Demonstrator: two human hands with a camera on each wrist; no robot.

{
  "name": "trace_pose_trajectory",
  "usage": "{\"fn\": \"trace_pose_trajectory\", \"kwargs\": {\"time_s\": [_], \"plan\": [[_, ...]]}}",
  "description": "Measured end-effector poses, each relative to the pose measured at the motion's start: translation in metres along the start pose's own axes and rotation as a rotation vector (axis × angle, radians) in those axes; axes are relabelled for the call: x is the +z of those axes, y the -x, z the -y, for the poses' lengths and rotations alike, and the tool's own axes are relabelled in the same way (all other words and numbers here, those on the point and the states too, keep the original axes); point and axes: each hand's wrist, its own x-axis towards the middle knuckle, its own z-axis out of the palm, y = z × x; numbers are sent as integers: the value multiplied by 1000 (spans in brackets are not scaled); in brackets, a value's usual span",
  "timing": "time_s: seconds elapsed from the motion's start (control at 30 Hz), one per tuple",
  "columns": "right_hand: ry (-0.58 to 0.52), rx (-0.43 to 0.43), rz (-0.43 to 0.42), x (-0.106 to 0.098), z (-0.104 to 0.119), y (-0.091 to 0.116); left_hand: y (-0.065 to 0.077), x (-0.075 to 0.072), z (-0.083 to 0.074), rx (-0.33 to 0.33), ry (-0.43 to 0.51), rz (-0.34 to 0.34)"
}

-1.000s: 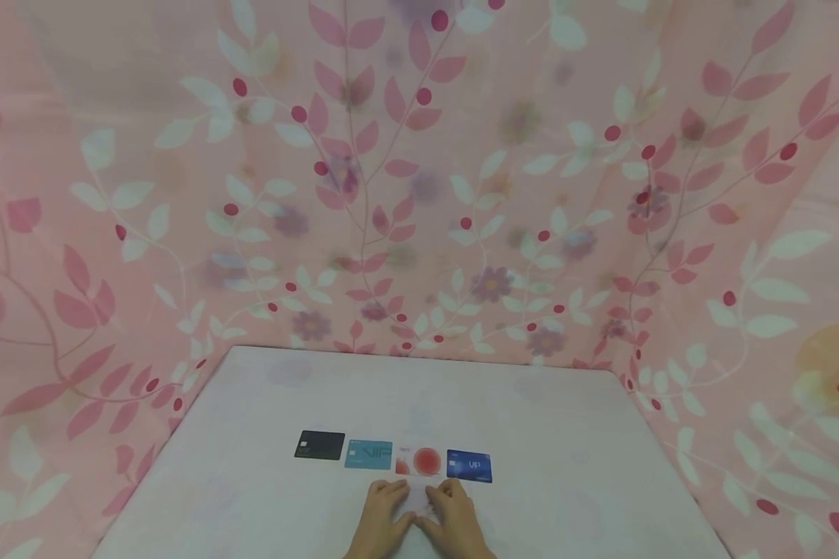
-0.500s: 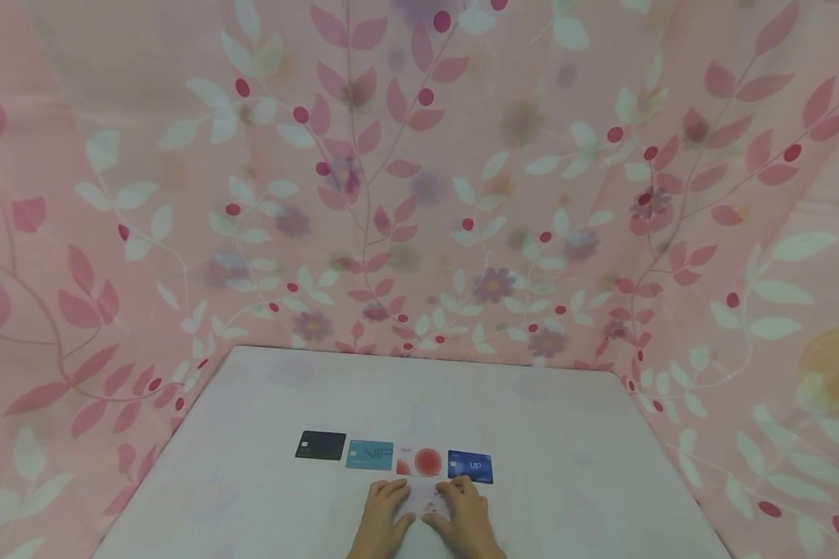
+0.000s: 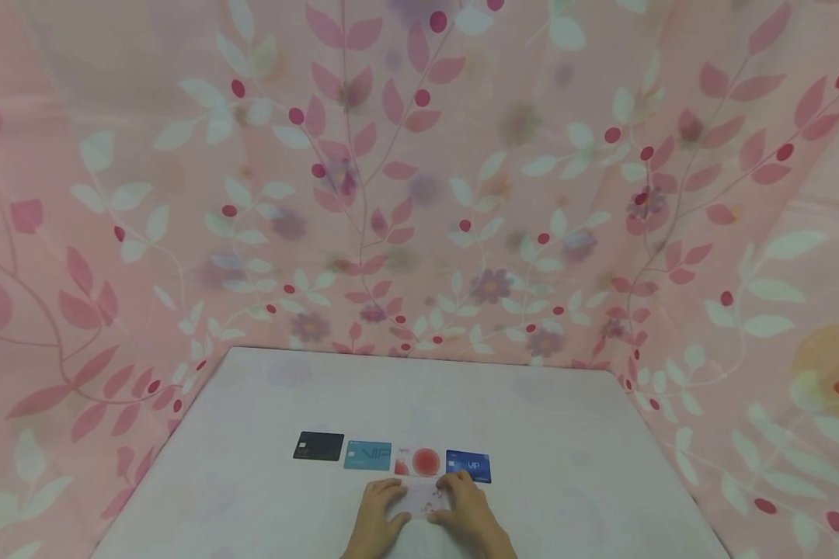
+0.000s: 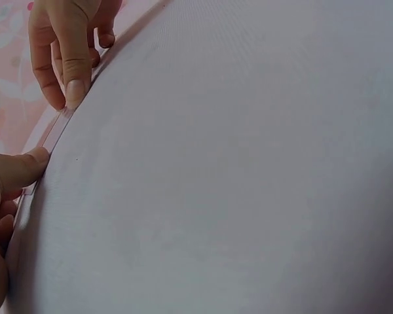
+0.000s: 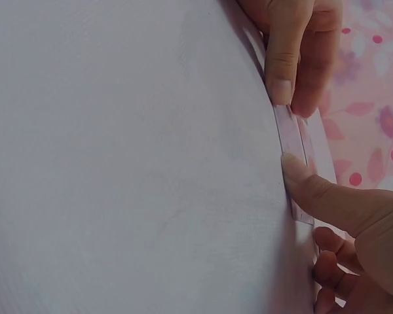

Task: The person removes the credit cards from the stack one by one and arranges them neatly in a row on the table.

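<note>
A pale pinkish-white card (image 3: 417, 497) with small dark red marks lies near the table's front, its long side across the view. My left hand (image 3: 376, 516) pinches its left end with thumb and fingers, and my right hand (image 3: 468, 514) does the same at the right end. The right wrist view shows the card (image 5: 291, 140) edge-on between a thumb of each hand. Just beyond, in a row, lie a black card (image 3: 318, 446), a teal VIP card (image 3: 368, 456), a white card with red circles (image 3: 417, 461) and a blue VIP card (image 3: 470, 460). Right fingertips overlap the blue card's lower edge.
The cards lie on a white-covered table (image 3: 252, 497) whose far edge meets a pink floral curtain (image 3: 419, 256). The same fabric hangs at the left and right sides.
My right hand has shifted slightly right and the hands have spread apart, so more of the pale card shows between them. The row of cards has stayed in place.
</note>
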Motion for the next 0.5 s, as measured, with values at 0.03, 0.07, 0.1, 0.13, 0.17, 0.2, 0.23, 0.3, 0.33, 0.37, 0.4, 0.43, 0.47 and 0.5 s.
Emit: {"fn": "trace_pose_trajectory", "kwargs": {"time_s": [0.03,0.07,0.1,0.13,0.17,0.2,0.23,0.3,0.33,0.37,0.4,0.43,0.47,0.5], "plan": [[-9,7,3,0,0,-1,0,0,0,4,1,-4],[-14,16,6,0,0,-1,0,0,1,9,0,-6],[-21,24,6,0,1,-2,0,0,1,11,-2,-8],[-29,28,6,-1,1,-2,0,0,1,17,-8,-10],[-35,32,6,-1,2,-2,-1,0,1,21,-13,-8],[-42,38,5,-1,2,-3,-1,-1,1,24,-19,-5],[-44,41,4,-1,3,-3,-1,-1,2,25,-27,-2],[-47,43,-1,-1,3,-3,-2,-1,1,28,-37,7],[-47,42,-4,-1,3,-3,-2,-1,1,27,-40,10],[-38,44,-7,0,2,-3,-2,-1,1,24,-44,15],[-37,45,-10,1,1,-3,-2,-1,0,20,-45,18],[-38,48,-10,1,0,-3,-2,-1,-1,18,-44,20],[-41,51,-12,2,0,-3,-2,-1,-1,15,-41,21],[-45,58,-9,3,-1,-3,-2,-1,-2,12,-39,20]]}}
